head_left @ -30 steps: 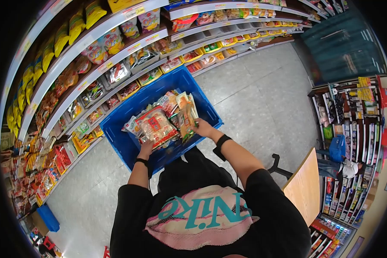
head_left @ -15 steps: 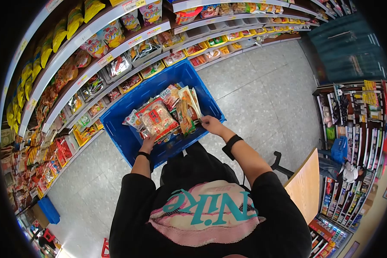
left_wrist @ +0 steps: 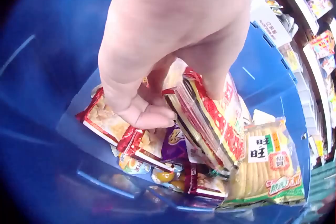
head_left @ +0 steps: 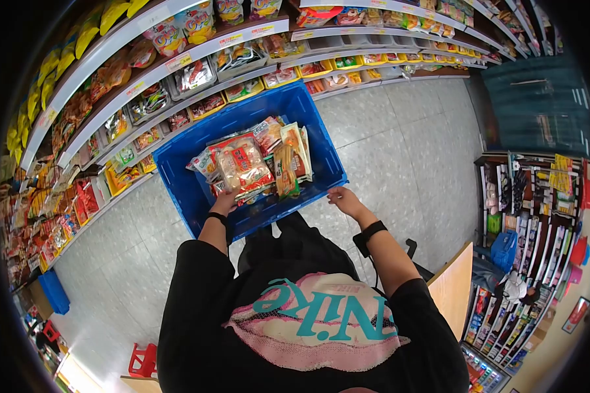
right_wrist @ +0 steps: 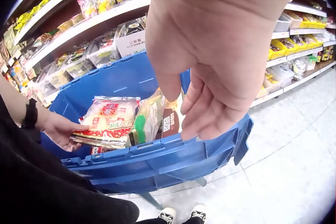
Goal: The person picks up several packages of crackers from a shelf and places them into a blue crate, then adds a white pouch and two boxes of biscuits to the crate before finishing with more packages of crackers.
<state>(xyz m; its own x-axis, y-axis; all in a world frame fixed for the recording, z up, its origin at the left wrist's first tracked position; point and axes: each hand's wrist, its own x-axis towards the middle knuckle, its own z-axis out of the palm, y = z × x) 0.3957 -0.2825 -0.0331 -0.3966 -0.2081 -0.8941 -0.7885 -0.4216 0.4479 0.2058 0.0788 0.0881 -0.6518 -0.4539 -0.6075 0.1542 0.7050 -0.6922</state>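
A blue crate (head_left: 206, 131) in front of the person holds a heap of bagged snacks. My left hand (head_left: 224, 202) grips the near edge of a red-and-white snack packet (head_left: 245, 165), thumb on one side and fingers on the other. In the left wrist view, that packet (left_wrist: 231, 121) is tilted over smaller red-edged packs (left_wrist: 107, 121). Beside it lies a cracker bag (left_wrist: 273, 163) with a green-edged label. My right hand (head_left: 347, 201) hangs just outside the crate's near right corner, fingers loosely bent and holding nothing. Long, slim packets (head_left: 292, 154) lean inside the crate's right half.
Snack shelves (head_left: 170, 65) curve along behind and left of the crate. At the right are a wooden board (head_left: 450, 281) and another shelf unit (head_left: 531, 229), with a person (head_left: 512, 286) beside it. A red stool (head_left: 143, 359) stands at lower left on the tiled floor (head_left: 373, 131).
My right hand has let go of the slim packets and drawn back right, out past the crate's rim. The left hand stays on the red-and-white packet. The head view has shifted slightly.
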